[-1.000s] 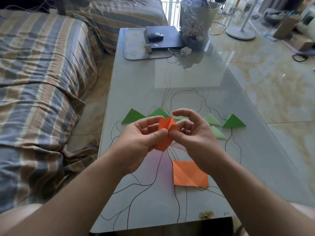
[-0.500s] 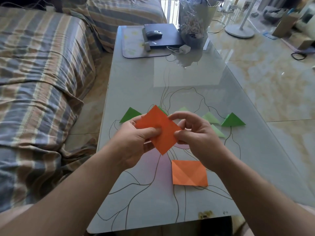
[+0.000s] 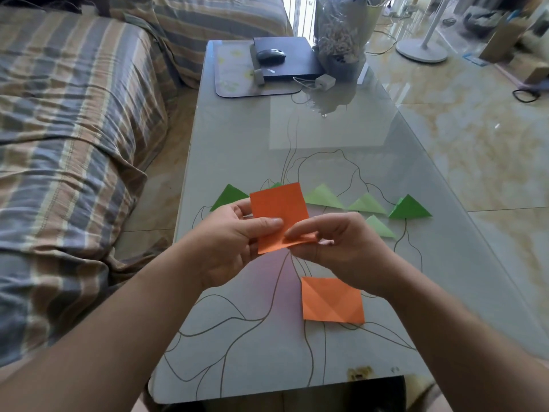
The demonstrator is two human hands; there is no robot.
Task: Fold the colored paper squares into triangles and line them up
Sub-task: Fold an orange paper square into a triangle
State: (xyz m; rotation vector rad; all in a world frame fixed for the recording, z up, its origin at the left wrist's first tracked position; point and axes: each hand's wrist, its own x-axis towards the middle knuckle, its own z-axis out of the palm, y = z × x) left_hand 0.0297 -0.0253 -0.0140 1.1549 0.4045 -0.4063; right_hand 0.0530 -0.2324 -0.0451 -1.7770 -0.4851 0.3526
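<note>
The orange square (image 3: 279, 217) is now opened flat and turned square-on; 1 s ago it was pinched into a small folded shape, then half opened as a diamond. It is held in the air above the desk (image 3: 237, 138), just in front of the row of green triangles (image 3: 323, 197). The left hand (image 3: 228, 242) pinches its lower left w/ thumb on top; the right hand (image 3: 341, 248) pinches the lower right corner, bending it up. I judge a new fold is starting, so no orange triangle yet. A 2nd orange square (image 3: 332, 299) lies on the desk, nearer than the held one.
</note>
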